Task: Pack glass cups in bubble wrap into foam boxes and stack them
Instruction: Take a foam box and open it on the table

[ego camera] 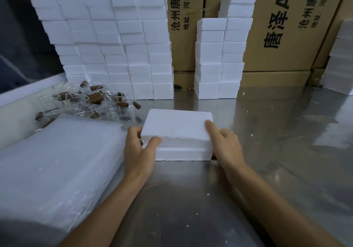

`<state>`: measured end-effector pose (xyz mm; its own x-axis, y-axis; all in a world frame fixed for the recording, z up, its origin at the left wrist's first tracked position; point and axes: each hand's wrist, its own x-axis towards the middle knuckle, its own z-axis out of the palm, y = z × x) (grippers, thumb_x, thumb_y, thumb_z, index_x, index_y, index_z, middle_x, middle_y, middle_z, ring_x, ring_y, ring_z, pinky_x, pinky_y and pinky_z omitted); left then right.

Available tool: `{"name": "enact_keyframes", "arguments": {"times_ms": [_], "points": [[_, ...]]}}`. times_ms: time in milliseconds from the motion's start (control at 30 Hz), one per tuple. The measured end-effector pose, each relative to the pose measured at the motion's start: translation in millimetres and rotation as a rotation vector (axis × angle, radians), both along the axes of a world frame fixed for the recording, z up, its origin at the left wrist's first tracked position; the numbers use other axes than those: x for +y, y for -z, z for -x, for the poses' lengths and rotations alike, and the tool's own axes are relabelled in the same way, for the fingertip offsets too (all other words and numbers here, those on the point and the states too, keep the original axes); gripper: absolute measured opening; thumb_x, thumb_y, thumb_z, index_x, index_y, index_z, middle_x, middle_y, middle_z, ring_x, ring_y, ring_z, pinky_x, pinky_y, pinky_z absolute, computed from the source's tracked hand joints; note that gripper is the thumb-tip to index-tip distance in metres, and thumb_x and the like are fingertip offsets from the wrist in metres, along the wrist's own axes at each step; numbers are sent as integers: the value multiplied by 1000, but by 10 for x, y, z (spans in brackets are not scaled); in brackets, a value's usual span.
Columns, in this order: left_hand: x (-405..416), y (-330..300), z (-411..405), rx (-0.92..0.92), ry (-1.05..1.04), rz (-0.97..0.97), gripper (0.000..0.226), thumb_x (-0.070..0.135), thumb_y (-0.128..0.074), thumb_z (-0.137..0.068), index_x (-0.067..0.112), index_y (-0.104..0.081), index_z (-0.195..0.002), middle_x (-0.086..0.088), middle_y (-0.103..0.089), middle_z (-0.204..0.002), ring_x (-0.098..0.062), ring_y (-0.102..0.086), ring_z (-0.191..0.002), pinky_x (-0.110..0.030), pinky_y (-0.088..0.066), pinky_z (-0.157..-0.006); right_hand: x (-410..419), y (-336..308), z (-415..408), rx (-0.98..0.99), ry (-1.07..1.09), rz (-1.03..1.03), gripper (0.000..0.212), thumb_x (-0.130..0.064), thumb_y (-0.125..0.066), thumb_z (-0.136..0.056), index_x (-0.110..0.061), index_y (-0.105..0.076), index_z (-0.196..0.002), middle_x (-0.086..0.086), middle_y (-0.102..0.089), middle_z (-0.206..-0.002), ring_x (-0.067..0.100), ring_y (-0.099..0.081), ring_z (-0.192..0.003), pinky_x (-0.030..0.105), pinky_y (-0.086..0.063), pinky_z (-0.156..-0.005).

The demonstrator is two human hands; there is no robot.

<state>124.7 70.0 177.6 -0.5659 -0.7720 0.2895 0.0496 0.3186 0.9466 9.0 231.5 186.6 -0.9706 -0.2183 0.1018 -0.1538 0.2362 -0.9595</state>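
Both grips, left hand [140, 151] and right hand [227, 143], clasp the foam box [177, 130]; fingertips hidden behind it

Two hands were in view, the left hand [140, 149] and the right hand [226, 143], and between them lay one foam box [177, 132] on one steel table [267, 170]. Behind it stood a wall of foam boxes [110, 46] five columns wide, a pair of shorter stacks [219, 55], and one more stack [340, 59] at the right edge. One pile of bubble wrap [57, 160] lay at the left (sheets too blurred to count). The heap of glass cups [89, 101] showed about ten brown handles. At least three cartons [277, 27] stood behind.
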Motion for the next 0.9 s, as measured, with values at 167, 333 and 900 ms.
{"name": "enact_keyframes", "arguments": {"times_ms": [167,333,900], "points": [[14,28,0,-3,38,39,21,28,-71,-85,29,-52,-94,8,-64,-96,4,-58,-75,-12,-40,-58,99,45,-129,223,28,-33,60,-55,-47,-97,-7,-35,-64,-4,-33,-57,9,-31,-53,34,-30,-56],[-17,38,-20,-17,60,-12,17,34,-71,-82,28,-58,-92,-5,-63,-89,-19,-62,-80,-25,-47,-62,169,54,-106,196,-52,-57,60,-58,-42,-97,-4,-64,-87,9,-58,-68,9,-51,-62,29,-42,-63],[-130,-7,-20,-340,48,109,58,45,-63,-90,18,-31,-50,9,-29,-43,-11,-30,-44,-29,-26,-51,175,38,41,144,16,-356,53,-43,-62,-85,-15,-33,-51,-4,-31,-44,18,-31,-44,27,-26,-45]]}}
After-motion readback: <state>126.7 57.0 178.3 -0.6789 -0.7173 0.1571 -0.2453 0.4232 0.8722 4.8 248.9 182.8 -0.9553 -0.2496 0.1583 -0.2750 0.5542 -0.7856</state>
